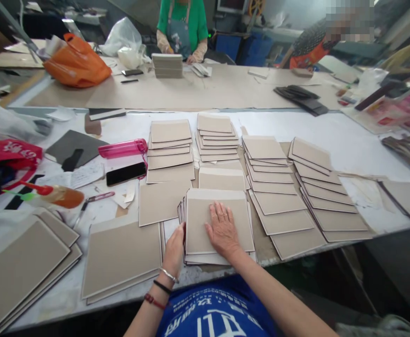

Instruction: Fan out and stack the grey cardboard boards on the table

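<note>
A stack of grey-brown cardboard sheets lies at the near edge of the white table. My right hand rests flat on top of the stack, fingers stretched out. At the stack's left edge, my left hand has its fingers curled against the sheets' side. Rows of similar sheets fan out overlapping behind and to the right.
More board piles lie at the left front and far left. A black phone, pink bottle, glue bottle and red bag sit left. A person in green works at the far table beside an orange bag.
</note>
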### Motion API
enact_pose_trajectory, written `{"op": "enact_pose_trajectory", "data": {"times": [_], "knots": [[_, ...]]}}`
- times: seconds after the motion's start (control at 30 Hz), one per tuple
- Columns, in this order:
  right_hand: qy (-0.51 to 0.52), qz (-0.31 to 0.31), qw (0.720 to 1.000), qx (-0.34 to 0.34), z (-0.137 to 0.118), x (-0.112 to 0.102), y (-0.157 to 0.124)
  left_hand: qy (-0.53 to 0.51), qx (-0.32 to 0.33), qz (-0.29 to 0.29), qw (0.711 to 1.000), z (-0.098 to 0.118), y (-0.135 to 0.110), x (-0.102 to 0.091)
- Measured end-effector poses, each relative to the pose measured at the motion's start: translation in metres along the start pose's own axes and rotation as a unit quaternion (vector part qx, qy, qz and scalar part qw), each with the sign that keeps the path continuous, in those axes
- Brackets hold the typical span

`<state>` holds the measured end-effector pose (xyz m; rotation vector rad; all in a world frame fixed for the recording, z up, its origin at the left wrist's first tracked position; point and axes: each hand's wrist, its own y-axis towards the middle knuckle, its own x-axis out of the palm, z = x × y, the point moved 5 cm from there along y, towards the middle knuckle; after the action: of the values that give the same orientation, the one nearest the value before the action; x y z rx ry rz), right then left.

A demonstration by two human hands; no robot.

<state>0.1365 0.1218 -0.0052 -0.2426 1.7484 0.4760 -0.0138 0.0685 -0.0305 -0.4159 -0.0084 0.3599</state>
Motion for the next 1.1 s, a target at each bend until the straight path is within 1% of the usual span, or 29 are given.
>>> {"op": "enact_pose_trajectory", "data": {"times": [0.07,0.13,0.2,0.27,0.33,0.43,0.5,0.53,0.57,0.6,0.67,0.7,0.77,0.8,0.83,0.87,0.93,1.0,1.03,1.07,1.1], "knots": [[-0.013,0.032,0.999,0.022,0.013,-0.013,-0.012,0.038,0.000,0.001,0.999,0.003,-0.001,0.002],[-0.039,0.058,0.993,0.100,0.035,-0.027,-0.028,0.085,0.006,0.013,0.996,0.006,0.001,0.002],[-0.056,0.056,0.978,0.193,0.058,-0.035,-0.047,0.143,0.034,0.022,0.989,0.008,0.002,0.004],[-0.044,0.032,0.967,0.248,0.073,-0.036,-0.060,0.195,0.082,0.028,0.977,0.010,0.000,0.008],[-0.010,0.023,0.962,0.271,0.080,-0.033,-0.065,0.244,0.141,0.048,0.958,0.011,-0.005,0.011],[0.070,0.063,0.944,0.317,0.085,-0.034,-0.068,0.308,0.221,0.080,0.922,0.018,-0.015,0.012],[0.161,0.101,0.915,0.356,0.088,-0.036,-0.070,0.337,0.252,0.088,0.903,0.023,-0.019,0.011],[0.218,0.118,0.894,0.373,0.089,-0.037,-0.072,0.342,0.259,0.087,0.899,0.026,-0.020,0.010],[0.280,0.136,0.868,0.387,0.090,-0.038,-0.074,0.337,0.254,0.081,0.903,0.027,-0.021,0.008],[0.346,0.150,0.837,0.397,0.091,-0.039,-0.076,0.322,0.235,0.071,0.914,0.027,-0.020,0.006],[0.482,0.154,0.763,0.403,0.089,-0.042,-0.078,0.265,0.165,0.049,0.949,0.024,-0.017,0.003],[0.548,0.143,0.721,0.399,0.087,-0.044,-0.077,0.229,0.125,0.047,0.964,0.023,-0.017,0.002],[0.658,0.110,0.640,0.381,0.081,-0.052,-0.075,0.155,0.067,0.060,0.984,0.023,-0.019,-0.001],[0.699,0.093,0.606,0.368,0.078,-0.057,-0.074,0.112,0.048,0.065,0.990,0.025,-0.022,-0.001],[0.731,0.077,0.577,0.355,0.076,-0.063,-0.073,0.063,0.025,0.061,0.996,0.028,-0.025,-0.001],[0.755,0.059,0.554,0.345,0.074,-0.069,-0.072,0.013,-0.001,0.044,0.999,0.031,-0.028,0.001],[0.786,0.020,0.523,0.329,0.071,-0.080,-0.071,-0.072,-0.060,-0.011,0.995,0.038,-0.036,0.008],[0.801,-0.013,0.505,0.320,0.068,-0.087,-0.071,-0.113,-0.100,-0.051,0.987,0.047,-0.045,0.012],[0.804,-0.023,0.503,0.317,0.067,-0.089,-0.071,-0.121,-0.110,-0.060,0.985,0.050,-0.048,0.013],[0.801,-0.028,0.508,0.316,0.067,-0.090,-0.072,-0.129,-0.115,-0.064,0.983,0.051,-0.051,0.013],[0.791,-0.026,0.522,0.318,0.067,-0.090,-0.073,-0.136,-0.120,-0.064,0.981,0.052,-0.053,0.012]]}}
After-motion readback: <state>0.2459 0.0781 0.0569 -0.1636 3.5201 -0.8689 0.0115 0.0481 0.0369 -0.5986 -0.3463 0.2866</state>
